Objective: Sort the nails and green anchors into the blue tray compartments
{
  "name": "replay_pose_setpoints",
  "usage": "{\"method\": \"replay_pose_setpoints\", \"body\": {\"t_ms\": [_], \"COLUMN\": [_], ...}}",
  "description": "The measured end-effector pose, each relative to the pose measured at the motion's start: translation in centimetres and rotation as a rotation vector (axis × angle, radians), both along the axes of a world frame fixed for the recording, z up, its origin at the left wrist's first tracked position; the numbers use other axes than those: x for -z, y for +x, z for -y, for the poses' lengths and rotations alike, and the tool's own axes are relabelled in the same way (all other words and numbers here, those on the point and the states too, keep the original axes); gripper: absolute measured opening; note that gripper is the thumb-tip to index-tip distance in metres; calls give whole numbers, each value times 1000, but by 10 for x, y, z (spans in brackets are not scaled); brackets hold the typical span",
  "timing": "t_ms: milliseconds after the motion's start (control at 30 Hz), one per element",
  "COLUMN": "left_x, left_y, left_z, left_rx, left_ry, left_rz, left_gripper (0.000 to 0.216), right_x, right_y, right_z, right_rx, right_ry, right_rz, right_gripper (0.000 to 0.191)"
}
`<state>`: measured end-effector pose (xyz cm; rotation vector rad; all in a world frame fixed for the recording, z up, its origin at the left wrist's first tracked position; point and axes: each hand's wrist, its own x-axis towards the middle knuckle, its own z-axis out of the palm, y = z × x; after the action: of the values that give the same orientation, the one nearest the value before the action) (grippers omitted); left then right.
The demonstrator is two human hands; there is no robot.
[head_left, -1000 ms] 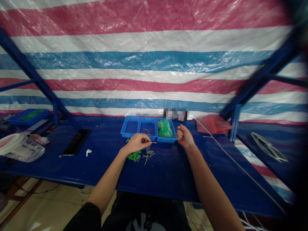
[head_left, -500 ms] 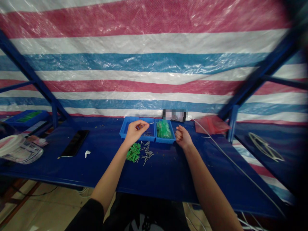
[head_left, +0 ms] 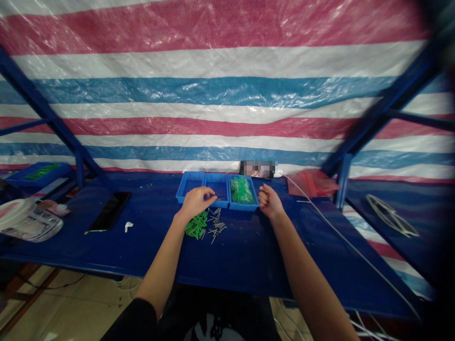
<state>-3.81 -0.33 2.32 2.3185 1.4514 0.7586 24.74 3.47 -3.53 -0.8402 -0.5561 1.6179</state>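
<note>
My left hand (head_left: 197, 201) is over the near edge of the blue bin (head_left: 216, 177), thumb and fingers pinched together. A few thin metal screws (head_left: 221, 197) lie at its fingertips inside the bin; whether one is between them I cannot tell. My right hand (head_left: 270, 201) is curled into a fist beside the right-hand bin (head_left: 245, 207), and what it may hold is hidden. That bin contains a clear bag of green pieces (head_left: 241, 189). Below my left hand, a pile of green plastic wall plugs (head_left: 196, 225) lies beside loose screws (head_left: 217, 227) on the blue table.
Left of the bins are a white earphone (head_left: 128, 226), a black phone (head_left: 110, 211) and a plastic tub (head_left: 30, 220). Red plastic bags (head_left: 313, 183) and a white cable (head_left: 341, 237) lie to the right. A striped sheet (head_left: 213, 109) hangs behind.
My left hand has lowered toward the bin and moved slightly left; the screw that stuck out from its fingertips no longer shows clearly. My right hand stays in place.
</note>
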Motion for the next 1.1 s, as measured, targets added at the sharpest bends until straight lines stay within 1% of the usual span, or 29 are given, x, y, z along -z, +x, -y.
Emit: {"method": "replay_pose_setpoints", "body": {"t_ms": [133,233,400,500,633,900,1100], "left_x": [-2,-5,-3,2,9,11,14], "left_y": [-8,-10,-8,-7,-4,-1,-3], "left_z": [3,7,11,11,11,11,9], "left_rx": [173,244,290,313,309,345,347], "left_ry": [-181,-280,-305,-312,-325,-377,-383], "left_rz": [-28,-60,-97,-156,-230,-218,-225], "left_gripper": [24,26,28,27,25,20,21], "right_x": [-1,-3,-4,-2,0,-4,-8], "right_y": [-1,-2,-2,-1,0,-3,-5], "right_z": [0,1,1,0,-1,1,3], "right_rx": [13,20,13,10,8,25,40], "right_ry": [-19,-36,-41,-35,-23,-43,-72], "right_rz": [-9,-23,-17,-10,-2,-6,-27], "right_gripper": [19,19,19,19,19,20,22]}}
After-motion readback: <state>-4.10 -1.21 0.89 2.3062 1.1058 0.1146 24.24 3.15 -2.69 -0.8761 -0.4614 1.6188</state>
